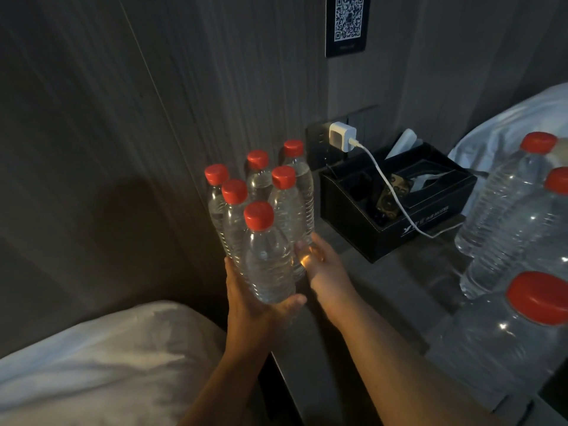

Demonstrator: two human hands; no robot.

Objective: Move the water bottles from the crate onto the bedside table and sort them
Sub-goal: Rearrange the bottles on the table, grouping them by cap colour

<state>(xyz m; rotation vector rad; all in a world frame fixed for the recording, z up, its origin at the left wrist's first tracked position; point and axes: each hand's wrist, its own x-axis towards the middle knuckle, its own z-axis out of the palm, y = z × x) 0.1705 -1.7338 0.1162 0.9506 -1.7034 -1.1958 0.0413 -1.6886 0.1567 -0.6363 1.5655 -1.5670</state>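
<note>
Dim room, dark ribbed wall panel [123, 118]; white bed [92, 358] lower left. The grey worktop [384, 287] carries a black organiser box [399, 216] and, back-left, six red-capped water bottles [289, 204] packed tight, probably to save room. Left hand [255, 305] grips the front bottle [267, 265] at its base. Right hand [319, 262] presses flat on the cluster's right flank, apparently squaring it. Three more bottles [507, 210] stand apart, far right. Crate not in view.

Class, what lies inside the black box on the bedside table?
A patterned device, a white cable and white tissue; the front wall of the black box hides the compartment floors.
</note>
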